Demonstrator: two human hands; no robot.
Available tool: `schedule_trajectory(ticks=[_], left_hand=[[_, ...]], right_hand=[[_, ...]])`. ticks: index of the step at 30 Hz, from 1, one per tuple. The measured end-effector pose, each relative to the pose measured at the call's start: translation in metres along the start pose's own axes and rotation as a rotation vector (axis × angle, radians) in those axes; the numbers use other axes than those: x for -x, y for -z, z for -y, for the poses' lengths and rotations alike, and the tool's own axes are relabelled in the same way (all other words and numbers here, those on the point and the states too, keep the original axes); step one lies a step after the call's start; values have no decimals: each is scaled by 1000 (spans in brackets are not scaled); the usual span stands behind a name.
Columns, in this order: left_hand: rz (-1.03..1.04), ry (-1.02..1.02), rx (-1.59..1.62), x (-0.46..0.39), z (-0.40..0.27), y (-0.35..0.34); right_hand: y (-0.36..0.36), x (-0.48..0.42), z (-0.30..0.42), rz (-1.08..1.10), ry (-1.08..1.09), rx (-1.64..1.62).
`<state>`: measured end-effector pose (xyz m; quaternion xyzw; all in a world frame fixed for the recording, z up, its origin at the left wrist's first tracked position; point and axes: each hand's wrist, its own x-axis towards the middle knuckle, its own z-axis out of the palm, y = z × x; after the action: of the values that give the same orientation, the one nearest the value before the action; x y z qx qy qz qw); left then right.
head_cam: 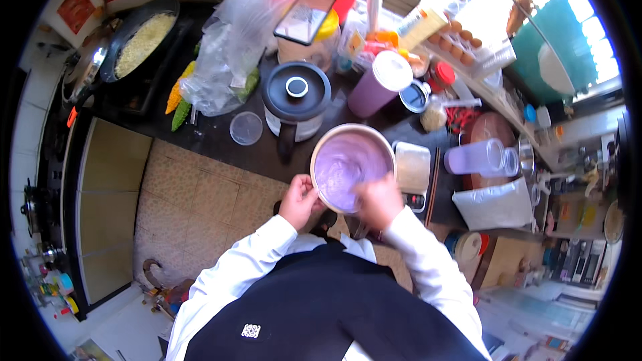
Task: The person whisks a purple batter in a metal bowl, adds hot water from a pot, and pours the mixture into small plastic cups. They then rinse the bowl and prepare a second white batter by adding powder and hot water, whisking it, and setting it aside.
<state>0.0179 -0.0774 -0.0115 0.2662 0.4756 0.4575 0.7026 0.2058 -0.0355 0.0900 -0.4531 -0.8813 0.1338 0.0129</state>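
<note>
A round bowl (351,160) with a beige rim holds a smooth light-purple mixture that shows swirl marks. It sits at the counter's front edge. My left hand (300,201) grips the near-left side of its rim between thumb and fingers. Over the near-right part of the bowl is my right hand (380,199), blurred by motion, its fingers curled down towards the mixture. Any tool in that hand is hidden or too blurred to make out. Right of the bowl lies a small digital kitchen scale (412,160), with a pair of chopsticks (432,185) alongside.
A lidded electric kettle or pot (297,93) stands behind the bowl, beside a clear round lid (246,128). Further right are a tall purple tumbler (378,85), purple-tinted cups (471,156) and a white pouch (494,205). A pan of pale food (143,45) sits at the far left.
</note>
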Motion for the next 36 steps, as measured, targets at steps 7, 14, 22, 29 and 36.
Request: schedule_trajectory(ticks=[7, 14, 22, 29, 36], left_hand=[[4, 36, -30, 5, -2, 1], [3, 6, 37, -1, -8, 0], [-11, -6, 35, -5, -5, 1], [2, 28, 20, 1, -4, 0], [-21, 12, 18, 0, -4, -5]], right_hand=[[13, 6, 26, 38, 123, -235], [-3, -9, 0, -122, -36, -131], [18, -9, 13, -18, 53, -150], [24, -6, 22, 146, 279, -81], [47, -34, -34, -227, -114, -52]])
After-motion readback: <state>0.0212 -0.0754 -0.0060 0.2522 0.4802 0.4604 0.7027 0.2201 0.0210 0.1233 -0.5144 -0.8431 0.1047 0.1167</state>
